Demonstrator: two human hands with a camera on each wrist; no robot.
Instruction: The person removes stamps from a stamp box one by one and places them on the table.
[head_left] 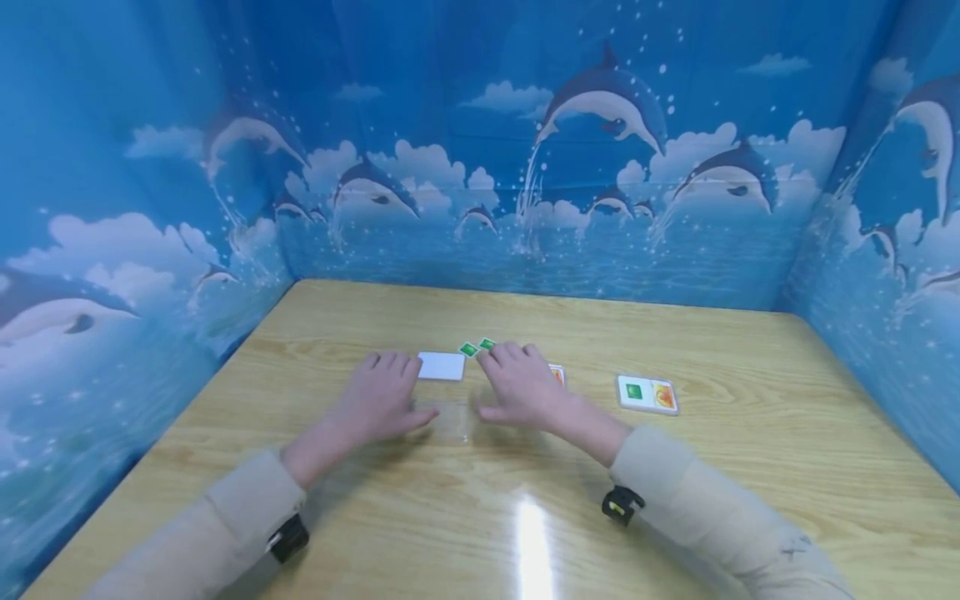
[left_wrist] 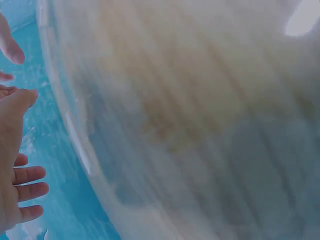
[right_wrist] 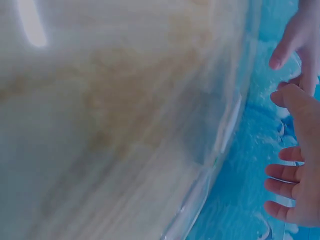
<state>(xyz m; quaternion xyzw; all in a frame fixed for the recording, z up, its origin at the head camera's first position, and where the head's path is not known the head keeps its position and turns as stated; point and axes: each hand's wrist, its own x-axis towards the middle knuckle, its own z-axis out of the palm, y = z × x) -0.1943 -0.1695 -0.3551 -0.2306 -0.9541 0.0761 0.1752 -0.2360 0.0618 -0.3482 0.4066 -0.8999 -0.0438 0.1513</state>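
Both hands hover low over the wooden table, thumbs turned toward each other. My left hand (head_left: 381,396) has its fingers loosely extended, the fingertips beside a blank white card (head_left: 441,367). My right hand (head_left: 521,387) is also relaxed, overlapping a card with an orange print (head_left: 557,375) that it partly hides. Between the thumbs lies a flat clear plastic piece (head_left: 452,422), faint against the wood. Two small green tiles (head_left: 468,350) sit just beyond the right fingertips. In the wrist views, the left fingers (left_wrist: 30,182) and right fingers (right_wrist: 282,180) are spread and hold nothing.
A white card or stack (head_left: 647,394) with a green square and an orange picture lies to the right. The wooden table (head_left: 750,467) ends at a dolphin-printed blue curtain (head_left: 480,167) behind and on both sides. Straps with small dark devices (head_left: 622,505) hang at both wrists.
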